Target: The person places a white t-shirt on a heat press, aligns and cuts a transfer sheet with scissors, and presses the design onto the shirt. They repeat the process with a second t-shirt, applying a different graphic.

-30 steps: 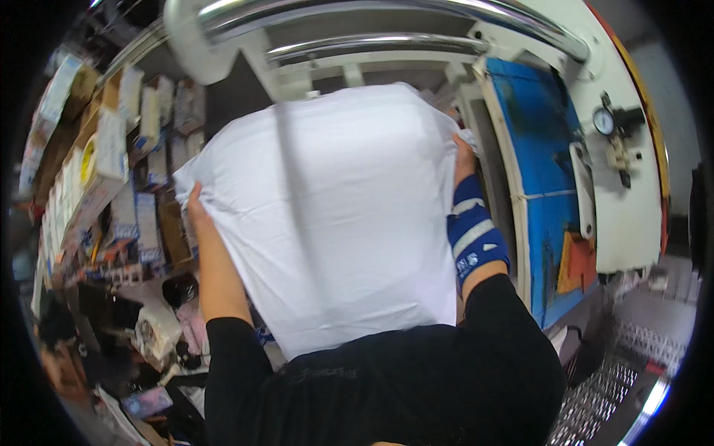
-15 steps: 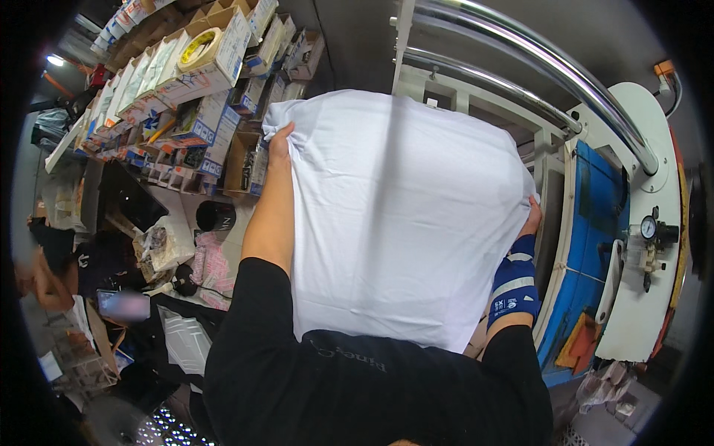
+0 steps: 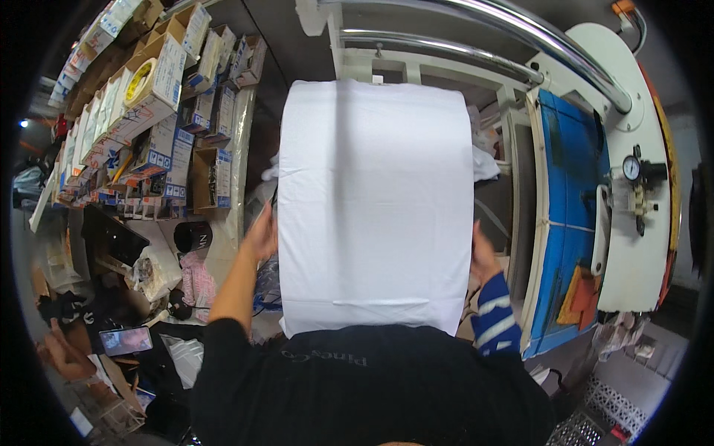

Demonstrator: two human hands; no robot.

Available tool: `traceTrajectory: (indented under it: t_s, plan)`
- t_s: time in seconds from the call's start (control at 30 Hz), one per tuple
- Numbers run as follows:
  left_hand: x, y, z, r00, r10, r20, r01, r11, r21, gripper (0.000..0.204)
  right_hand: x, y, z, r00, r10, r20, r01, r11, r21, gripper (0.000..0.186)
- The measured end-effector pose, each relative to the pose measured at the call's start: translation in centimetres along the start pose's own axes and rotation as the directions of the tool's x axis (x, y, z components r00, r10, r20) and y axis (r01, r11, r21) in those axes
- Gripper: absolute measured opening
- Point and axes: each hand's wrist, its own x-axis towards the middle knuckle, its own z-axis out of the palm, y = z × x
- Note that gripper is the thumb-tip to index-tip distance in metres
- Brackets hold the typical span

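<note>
White cloth (image 3: 379,193), apparently a garment, lies stretched over a roughly rectangular board in front of me. Loose folds of white fabric (image 3: 485,154) hang below its far right side. Beside the cloth's left edge is my left hand (image 3: 260,234), its fingers apart and pointing forward. At the right edge my right hand (image 3: 485,253) is raised along the side, with stretched fingers partly hidden by the cloth. Neither hand visibly grips the fabric. A blue band with white stripes (image 3: 497,316) wraps my right forearm.
Metal bars (image 3: 446,43) and a white frame stand beyond the cloth. To the right are a blue panel (image 3: 569,193) and a pressure gauge (image 3: 631,168). Cardboard boxes (image 3: 160,89) fill shelves at left. Near a phone (image 3: 126,340), another person's hand (image 3: 65,349) shows.
Both hands have let go of the cloth's far corners and come back toward me along its sides. The cloth now lies flatter and narrower over the board. The view has shifted.
</note>
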Motion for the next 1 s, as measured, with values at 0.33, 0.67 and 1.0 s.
traceTrajectory:
  t_s: [0.33, 0.67, 1.0]
  plan:
    - [-11.1, -14.4, -4.5, 0.898, 0.244, -0.366, -0.223, 0.97, 0.1, 0.049, -10.5, 10.4, -7.6, 0.956, -0.154, -0.251, 0.171, 0.984, 0.048, 0.046]
    - [-17.8, -11.3, -14.8, 0.982, 0.179, -0.066, -0.156, 0.954, 0.254, 0.033, -15.1, 10.5, -10.2, 0.926, -0.253, -0.28, 0.258, 0.966, -0.02, 0.032]
    - [-17.0, -13.4, -9.5, 0.901, 0.355, -0.249, -0.152, 0.797, 0.585, 0.03, -15.7, 8.9, -7.8, 0.768, -0.635, -0.081, -0.041, 0.078, -0.996, 0.026]
